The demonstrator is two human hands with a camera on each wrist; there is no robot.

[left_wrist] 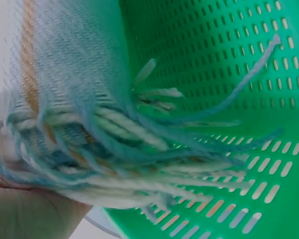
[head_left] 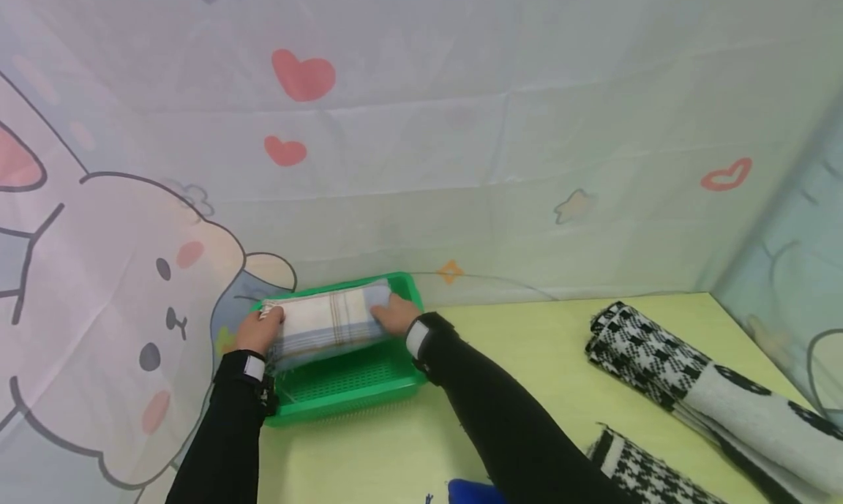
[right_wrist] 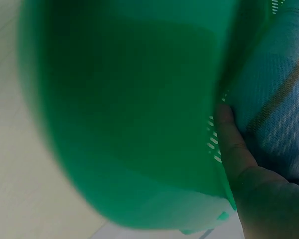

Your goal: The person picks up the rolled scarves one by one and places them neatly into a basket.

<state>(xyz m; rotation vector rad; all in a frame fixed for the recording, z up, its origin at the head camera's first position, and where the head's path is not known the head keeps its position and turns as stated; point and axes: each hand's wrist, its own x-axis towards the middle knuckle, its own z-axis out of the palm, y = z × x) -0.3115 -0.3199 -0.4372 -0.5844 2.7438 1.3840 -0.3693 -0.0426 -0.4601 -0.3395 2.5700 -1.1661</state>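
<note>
A rolled plaid scarf (head_left: 326, 325) in white, pale blue and beige hangs across the back of a green perforated basket (head_left: 342, 398). My left hand (head_left: 259, 330) grips its fringed left end, and my right hand (head_left: 395, 315) grips its right end just inside the basket's rim. The left wrist view shows the scarf's fringe (left_wrist: 114, 149) dangling over the basket floor (left_wrist: 229, 64), with my left hand (left_wrist: 30, 214) under the roll. In the right wrist view my right hand (right_wrist: 234, 144) lies between the basket wall (right_wrist: 129, 124) and the scarf (right_wrist: 274, 99).
The basket stands at the back left of a yellow-green table (head_left: 514, 343), against a cartoon-printed cloth backdrop. A black-and-white houndstooth scarf roll (head_left: 658, 358) lies at the right, another (head_left: 652, 475) near the front edge. A blue object (head_left: 474, 493) shows at the bottom.
</note>
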